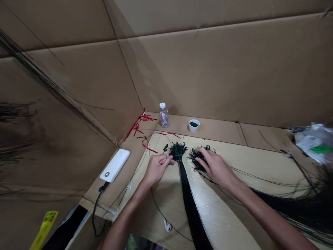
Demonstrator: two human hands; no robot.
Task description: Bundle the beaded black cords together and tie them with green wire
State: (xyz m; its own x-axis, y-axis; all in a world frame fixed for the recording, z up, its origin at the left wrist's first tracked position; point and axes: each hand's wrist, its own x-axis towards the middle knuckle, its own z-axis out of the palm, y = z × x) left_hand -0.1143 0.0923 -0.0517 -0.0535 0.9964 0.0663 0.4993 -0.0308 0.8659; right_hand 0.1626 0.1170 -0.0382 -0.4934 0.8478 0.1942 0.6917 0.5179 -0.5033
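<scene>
A long bundle of thin black strands (186, 194) runs down the table, its bushy, knotted end (178, 148) pointing toward the back wall. A green thread (178, 155) crosses the narrow neck just below that end. On its left side, my left hand (158, 168) is closed in a pinch on the thread. My right hand (212, 163) is curled over the tufted end of a second black bundle (195, 163). A short piece of green thread leads to its thumb and forefinger, which seem closed on it; the fingertips are partly lost against the dark strands.
Toward the back stand a clear bottle (164, 118) and a white cup (194, 125) of dark green bits. Red ribbon (142, 121) lies in the corner. A white power bank (115, 165) is at left, an earphone (168, 226) in front, and a plastic bag (314, 142) at right.
</scene>
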